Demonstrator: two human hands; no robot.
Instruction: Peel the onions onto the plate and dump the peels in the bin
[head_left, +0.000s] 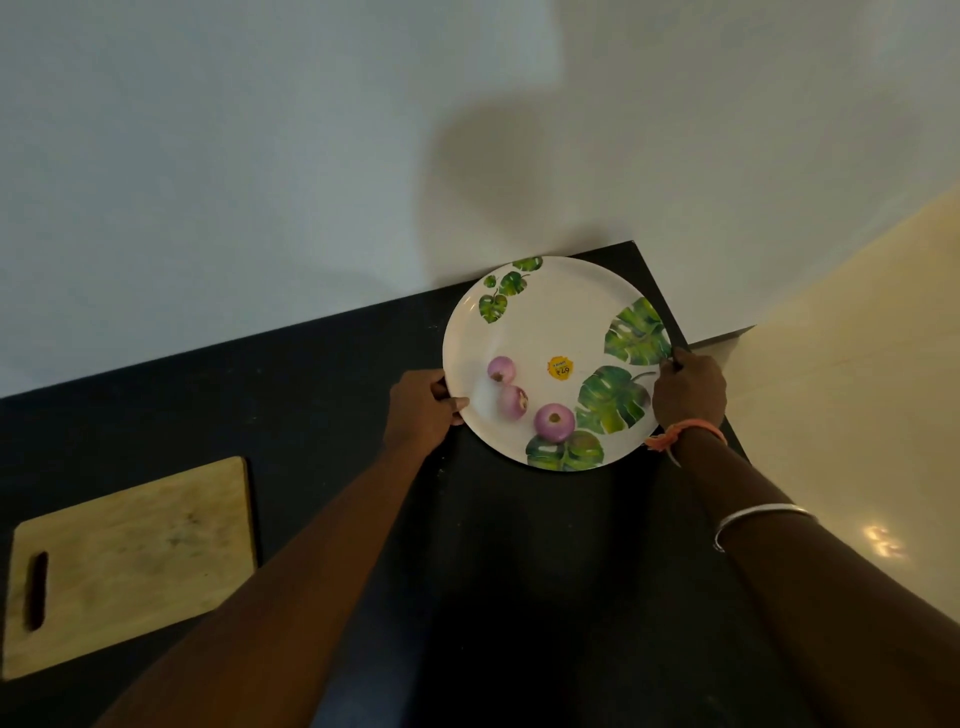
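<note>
Wooden cutting board (130, 561) lies near left on the dark table (519, 571). Left hand (421, 410): thumb over left rim of plate (566, 306), fingers curled under, pinching it. Right hand (688, 389): fingers curled round right rim (thread band at wrist). Plate at table's far corner, by the wall (260, 156). Three peeled onions (514, 401) on its near-left part, close together; yellow sticker (560, 368) at centre.

White, green-leafed plate (561, 312); purple onions (555, 422)

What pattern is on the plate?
Green leaves on a white plate, with a yellow sticker near its middle; the head view shows it.
</note>
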